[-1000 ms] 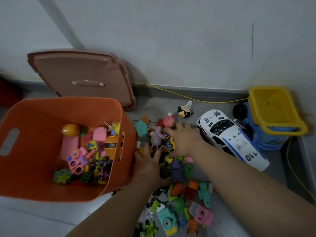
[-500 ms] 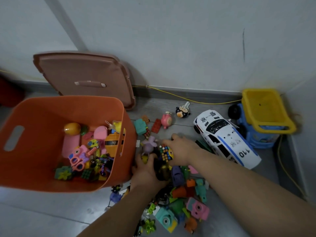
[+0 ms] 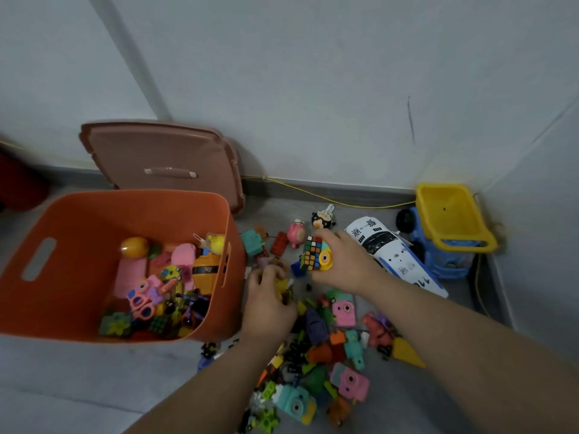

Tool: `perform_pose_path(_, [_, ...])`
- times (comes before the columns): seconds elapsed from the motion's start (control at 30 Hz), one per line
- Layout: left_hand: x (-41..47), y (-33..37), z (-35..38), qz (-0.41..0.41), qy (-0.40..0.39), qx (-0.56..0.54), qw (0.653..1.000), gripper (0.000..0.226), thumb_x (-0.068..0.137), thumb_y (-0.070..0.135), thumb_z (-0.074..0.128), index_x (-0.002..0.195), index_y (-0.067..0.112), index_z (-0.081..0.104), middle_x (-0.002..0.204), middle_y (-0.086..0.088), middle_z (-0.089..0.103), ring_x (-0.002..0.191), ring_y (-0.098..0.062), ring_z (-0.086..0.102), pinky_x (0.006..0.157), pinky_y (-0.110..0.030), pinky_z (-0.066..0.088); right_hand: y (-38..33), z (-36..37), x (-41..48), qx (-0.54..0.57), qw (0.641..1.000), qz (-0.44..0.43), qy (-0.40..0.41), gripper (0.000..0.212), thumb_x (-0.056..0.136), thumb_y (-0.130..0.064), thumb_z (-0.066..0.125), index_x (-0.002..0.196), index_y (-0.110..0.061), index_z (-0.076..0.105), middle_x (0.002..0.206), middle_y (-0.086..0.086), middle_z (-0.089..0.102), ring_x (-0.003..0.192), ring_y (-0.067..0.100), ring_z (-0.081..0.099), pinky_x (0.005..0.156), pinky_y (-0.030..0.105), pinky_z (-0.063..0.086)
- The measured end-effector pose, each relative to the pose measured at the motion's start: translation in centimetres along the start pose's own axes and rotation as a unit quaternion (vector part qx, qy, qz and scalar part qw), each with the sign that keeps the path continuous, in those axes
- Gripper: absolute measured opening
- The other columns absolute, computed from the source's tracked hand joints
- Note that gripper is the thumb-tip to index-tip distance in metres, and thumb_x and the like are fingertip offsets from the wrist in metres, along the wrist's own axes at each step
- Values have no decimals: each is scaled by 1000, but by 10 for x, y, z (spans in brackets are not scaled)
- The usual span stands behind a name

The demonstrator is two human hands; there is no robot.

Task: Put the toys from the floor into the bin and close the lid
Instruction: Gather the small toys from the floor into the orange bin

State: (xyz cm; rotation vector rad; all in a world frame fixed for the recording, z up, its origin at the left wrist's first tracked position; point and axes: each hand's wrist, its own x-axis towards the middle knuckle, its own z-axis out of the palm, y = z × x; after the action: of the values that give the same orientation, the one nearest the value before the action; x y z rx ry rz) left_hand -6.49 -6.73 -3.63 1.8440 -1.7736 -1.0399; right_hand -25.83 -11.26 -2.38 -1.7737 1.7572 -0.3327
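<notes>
Head view: the right hand (image 3: 346, 266) is up off the floor, fingers wrapped round a puzzle cube (image 3: 310, 253) with a round yellow toy (image 3: 326, 260) clamped against it. It hovers just left of the white police car (image 3: 391, 255), which lies at an angle on the right. The left hand (image 3: 269, 300) is low beside the bin's right wall, knuckles up, fingers curled over a small yellow toy (image 3: 282, 285) at the far edge of the pile.

The orange bin (image 3: 78, 214) sits on the left, open, its bottom covered with toys: a yellow egg (image 3: 134, 247) at the far side, pink glasses (image 3: 141, 303) nearer. Its lid (image 3: 156, 151) leans upright on the wall just behind it.

The floor pile (image 3: 322, 352) spreads between the two forearms, near and to the right of the bin: a pink camera (image 3: 344, 313), a teal camera (image 3: 296, 402) closer in, blocks jumbled between. Farther off, a pink figure (image 3: 296, 233) and a black figure (image 3: 322, 219) stand near the wall. A blue and yellow dump truck (image 3: 448, 211) sits in the far right corner, touching the police car.
</notes>
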Motion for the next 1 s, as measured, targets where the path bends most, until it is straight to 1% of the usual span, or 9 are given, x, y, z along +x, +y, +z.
perform_pose_path(0.1, [8, 27, -15, 40, 24, -18, 999, 49, 74, 7, 69, 98, 39, 41, 117, 10, 33, 88, -14, 54, 76, -38, 54, -15, -15, 1, 20, 998, -16, 51, 80, 67, -41, 80, 137, -37, 41, 116, -4, 45, 101, 17, 51, 82, 31, 46])
perform_pose_path(0.17, [13, 42, -28, 64, 51, -28, 996, 47, 75, 10, 69, 100, 39, 42, 117, 8, 35, 89, -4, 51, 78, -26, 45, -28, -24, 2, 30, 995, -29, 85, 76, 66, -41, 80, 132, -40, 41, 114, -4, 46, 98, 17, 54, 80, 31, 48])
perform_pose_path(0.27, [18, 60, -49, 73, 94, -58, 991, 43, 78, 14, 73, 104, 34, 44, 118, 8, 36, 86, 12, 45, 66, -9, 37, -45, -34, 6, 57, 989, -42, 132, 75, 66, -45, 84, 128, -42, 42, 110, -5, 46, 94, 12, 53, 76, 28, 49])
perform_pose_path(0.43, [24, 74, -88, 71, 172, -105, 977, 47, 75, 6, 69, 106, 31, 45, 121, 3, 38, 90, 12, 44, 66, -2, 36, -82, -45, 19, 124, 970, -65, 198, 72, 67, -39, 80, 129, -39, 44, 112, -2, 51, 96, 11, 51, 71, 14, 37])
perform_pose_path(0.57, [26, 57, -125, 35, 257, -128, 957, 48, 78, 8, 69, 111, 33, 44, 125, 0, 40, 90, 4, 47, 75, -11, 45, -123, -39, 29, 157, 962, -108, 193, 73, 68, -41, 81, 130, -38, 44, 113, -1, 51, 96, 9, 50, 72, 13, 38])
perform_pose_path(0.63, [25, 42, -140, 5, 285, -133, 949, 54, 78, 12, 70, 118, 37, 43, 128, -1, 39, 93, -8, 51, 83, -33, 55, -144, -34, 33, 161, 961, -139, 174, 71, 68, -39, 82, 128, -39, 45, 113, -2, 51, 97, 8, 50, 76, 16, 43])
perform_pose_path(0.67, [23, 34, -147, -9, 291, -130, 948, 58, 78, 14, 69, 124, 38, 43, 131, -1, 38, 95, -13, 52, 81, -36, 55, -156, -29, 35, 158, 961, -156, 165, 70, 67, -39, 82, 127, -41, 46, 112, -3, 52, 97, 7, 51, 79, 20, 46])
perform_pose_path(0.8, [15, 4, -173, -49, 295, -103, 949, 58, 87, 20, 67, 138, 35, 42, 139, -1, 34, 98, -13, 51, 66, -11, 35, -197, -7, 42, 156, 958, -207, 126, 73, 66, -40, 83, 128, -40, 46, 113, -5, 50, 98, 8, 53, 82, 23, 48])
perform_pose_path(1.0, [12, -28, -199, -105, 309, -86, 941, 51, 94, 26, 63, 139, 36, 41, 145, -5, 32, 103, -13, 49, 82, -24, 43, -232, 29, 47, 89, 960, -259, 61, 83, 73, -38, 79, 144, -39, 35, 134, -2, 40, 128, 22, 38, 107, 43, 42])
